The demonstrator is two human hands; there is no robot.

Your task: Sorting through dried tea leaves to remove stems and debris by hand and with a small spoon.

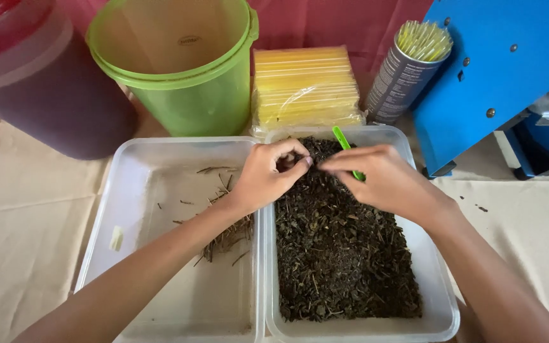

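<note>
Left hand [267, 173] hovers over the inner edge of the right tray [440, 305], fingers curled and thumb pressed to forefinger in a pinch; whether a fragment sits between the tips cannot be told.

Layout, left to right:
- Dark red jar [46, 89], back left, standing on the beige cloth [27, 241].
- Green bucket [179, 63], uncovered, behind the trays.
- Left tray [160, 159], clear plastic, holding only a small loose heap of thin stems [227, 238] near its right wall.
- Right tray, touching the left tray, filled with dark dried leaf material [338, 254].
- Packs of yellow straws [306, 89] and a can of straws [408, 70] behind it.
- Blue machine [497, 70], back right.

Right hand [386, 181] is closed in a pinch over the leaf material, fingertips near those of the left hand, with a green stick-like tool [343, 141] passing beneath it.

Progress, judged: few stems separated; most of the leaf material appears unsorted.
</note>
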